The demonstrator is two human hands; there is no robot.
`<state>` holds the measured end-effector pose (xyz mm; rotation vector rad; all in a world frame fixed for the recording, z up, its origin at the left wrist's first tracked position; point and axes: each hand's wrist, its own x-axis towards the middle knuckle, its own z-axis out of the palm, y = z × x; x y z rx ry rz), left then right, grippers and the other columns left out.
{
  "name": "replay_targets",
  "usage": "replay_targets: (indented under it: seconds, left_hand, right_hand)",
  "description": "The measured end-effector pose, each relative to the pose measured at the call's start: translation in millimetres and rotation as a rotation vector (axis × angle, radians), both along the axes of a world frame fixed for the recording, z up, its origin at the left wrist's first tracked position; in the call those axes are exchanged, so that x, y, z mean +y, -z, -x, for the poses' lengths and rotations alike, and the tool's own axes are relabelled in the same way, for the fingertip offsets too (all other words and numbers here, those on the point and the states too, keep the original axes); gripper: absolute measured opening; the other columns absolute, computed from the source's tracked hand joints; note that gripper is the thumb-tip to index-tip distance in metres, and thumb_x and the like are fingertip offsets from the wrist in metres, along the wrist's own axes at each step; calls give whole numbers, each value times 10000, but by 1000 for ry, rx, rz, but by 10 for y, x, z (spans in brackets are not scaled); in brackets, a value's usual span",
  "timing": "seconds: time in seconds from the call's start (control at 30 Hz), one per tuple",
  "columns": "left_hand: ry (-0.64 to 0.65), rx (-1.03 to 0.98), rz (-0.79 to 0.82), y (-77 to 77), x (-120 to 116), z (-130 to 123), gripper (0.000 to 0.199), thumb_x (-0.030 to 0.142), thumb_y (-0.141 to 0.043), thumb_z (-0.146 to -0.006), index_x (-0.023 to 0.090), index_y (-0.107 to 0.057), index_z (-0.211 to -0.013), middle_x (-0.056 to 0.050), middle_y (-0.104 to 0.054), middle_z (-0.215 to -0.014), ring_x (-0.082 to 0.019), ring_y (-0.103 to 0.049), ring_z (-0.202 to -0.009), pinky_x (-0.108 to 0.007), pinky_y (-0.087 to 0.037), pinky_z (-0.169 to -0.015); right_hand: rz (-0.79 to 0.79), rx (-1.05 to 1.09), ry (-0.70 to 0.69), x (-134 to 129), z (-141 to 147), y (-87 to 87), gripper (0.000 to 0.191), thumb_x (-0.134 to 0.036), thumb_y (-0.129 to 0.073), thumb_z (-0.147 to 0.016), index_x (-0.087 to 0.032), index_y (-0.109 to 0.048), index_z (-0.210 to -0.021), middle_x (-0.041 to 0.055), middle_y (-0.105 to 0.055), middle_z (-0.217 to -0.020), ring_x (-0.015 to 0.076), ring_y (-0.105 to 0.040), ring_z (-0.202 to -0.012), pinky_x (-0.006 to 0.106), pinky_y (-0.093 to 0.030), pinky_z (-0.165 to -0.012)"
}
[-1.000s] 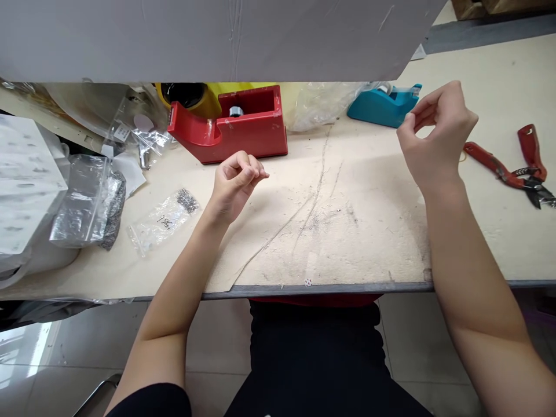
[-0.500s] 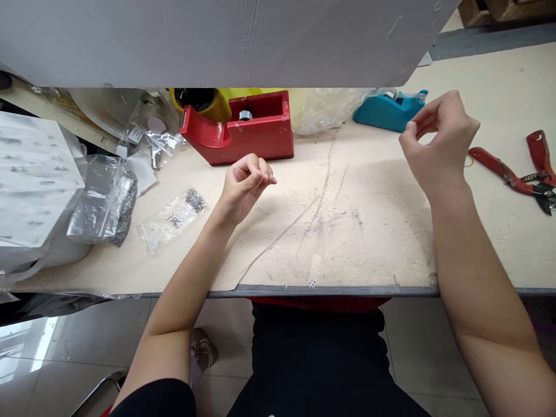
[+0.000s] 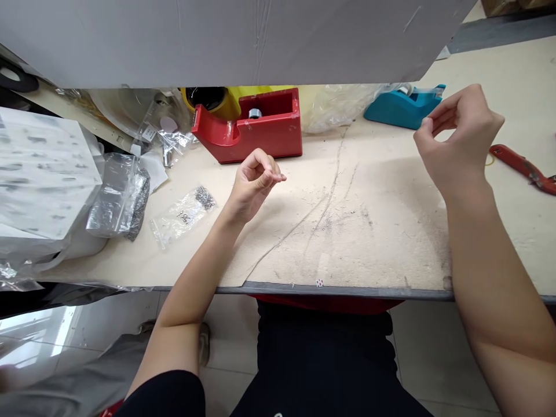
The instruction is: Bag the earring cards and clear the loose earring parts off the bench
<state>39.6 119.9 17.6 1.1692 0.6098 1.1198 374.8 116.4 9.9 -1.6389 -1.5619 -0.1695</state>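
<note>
My left hand (image 3: 257,184) is raised over the table in a pinch, thumb against fingertips, in front of a red tape dispenser (image 3: 269,127). Whatever it holds, if anything, is too small to make out. Farther right, my right hand (image 3: 461,136) is also closed in a pinch, beside a teal tape dispenser (image 3: 397,109). Between its fingertips I cannot make out any object. No thread or wire is visible across the gap between the hands. A clear zip bag (image 3: 185,217) with small dark metallic pieces and handwriting lies left of my left hand.
Red-handled pliers (image 3: 523,168) lie at the right, partly cut off. A grey panel (image 3: 234,43) overhangs the back. Plastic bags (image 3: 113,197) and a white container (image 3: 47,174) crowd the left. A yellow tape roll (image 3: 230,104) stands behind the red dispenser. Another person's grey-clothed leg (image 3: 95,370) shows lower left.
The view has swung slightly left, so the table things sit farther right. My right hand has moved a little outward, still pinched. A person's grey-clothed leg has come into view at lower left.
</note>
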Motion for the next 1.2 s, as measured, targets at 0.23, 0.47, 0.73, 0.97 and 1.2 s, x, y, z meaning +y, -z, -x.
replay_targets:
  seconds: [0.23, 0.47, 0.73, 0.97, 1.2]
  left_hand:
    - [-26, 4, 24, -3, 16, 6, 520, 499, -958, -629, 196, -536, -660, 52, -535, -654, -49, -570, -661, -129, -547, -695]
    - [-61, 40, 66, -33, 25, 14, 590, 537, -970, -574, 181, -506, -654, 27, -517, -742, -59, -562, -739, -119, -531, -682]
    - [16, -51, 81, -41, 3, 24, 650, 544, -970, -573, 188, -431, -640, 33, -424, -728, -61, -532, -741, -114, -546, -711]
    - [-29, -129, 102, -103, -26, 60, 783, 644, -945, -551, 211, -303, -667, 31, -280, -726, -84, -472, -695, -154, -564, -688]
    - [-34, -226, 95, -160, -52, 55, 783, 567, -975, -554, 209, -287, -658, 49, -196, -686, -67, -369, -591, -148, -517, -596]
  right_hand:
    - [-7, 11, -4, -2, 28, -15, 273, -77, -595, -718, -234, -378, -768, -36, -526, -691, 113, -547, -548, 305, -532, -571]
    - [-3, 26, -13, -2, 7, 3, 237, -103, -587, -720, -243, -403, -775, -43, -520, -684, 117, -543, -547, 320, -531, -574]
    - [-2, 23, -32, -2, 11, 17, 233, -103, -601, -719, -243, -421, -766, -44, -527, -679, 105, -544, -539, 302, -522, -557]
    - [-11, 31, -26, 5, 29, 27, 237, -115, -600, -706, -251, -412, -758, -43, -516, -666, 126, -548, -531, 319, -508, -546]
    - [-5, 10, -34, -4, 16, 29, 233, -115, -613, -711, -244, -427, -768, -39, -542, -674, 121, -564, -535, 310, -518, -552]
